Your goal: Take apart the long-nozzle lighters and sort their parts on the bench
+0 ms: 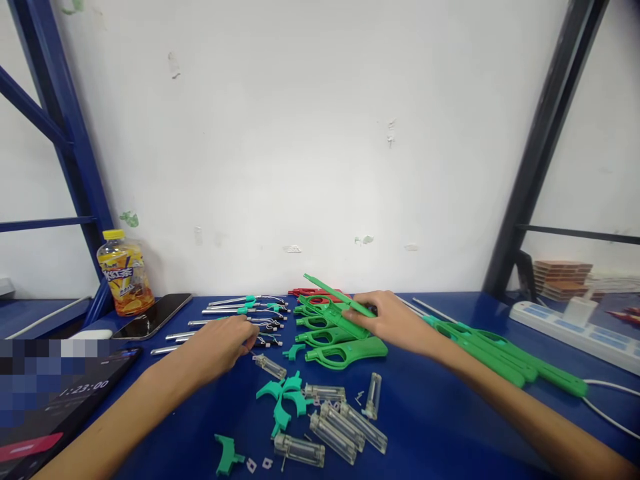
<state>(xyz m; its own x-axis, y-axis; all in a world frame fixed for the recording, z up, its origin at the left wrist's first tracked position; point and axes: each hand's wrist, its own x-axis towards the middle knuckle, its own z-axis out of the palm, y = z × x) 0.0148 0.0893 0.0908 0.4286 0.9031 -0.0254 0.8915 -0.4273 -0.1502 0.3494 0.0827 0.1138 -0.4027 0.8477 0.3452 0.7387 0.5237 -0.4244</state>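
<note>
My right hand (387, 321) grips a green lighter shell half (325, 288), tilted up above the row of similar green shells (345, 352). My left hand (223, 343) has its fingers curled together over the metal lighter tubes with wires (200, 325); what is between the fingertips, if anything, is hidden. Just below those fingertips lies a clear fuel tank (271, 367). Teal triggers (283, 400) are scattered in front, beside several more clear tanks (333, 438). Small pale clips (267, 463) lie near the front edge.
Finished-looking green lighters (500, 353) lie at the right, under and beyond my right forearm. Behind them is a white power strip (575, 333). At left stand a drink bottle (125, 277), a phone (155, 315) and a screen showing a timer (70, 407). Red shells (313, 292) lie near the wall.
</note>
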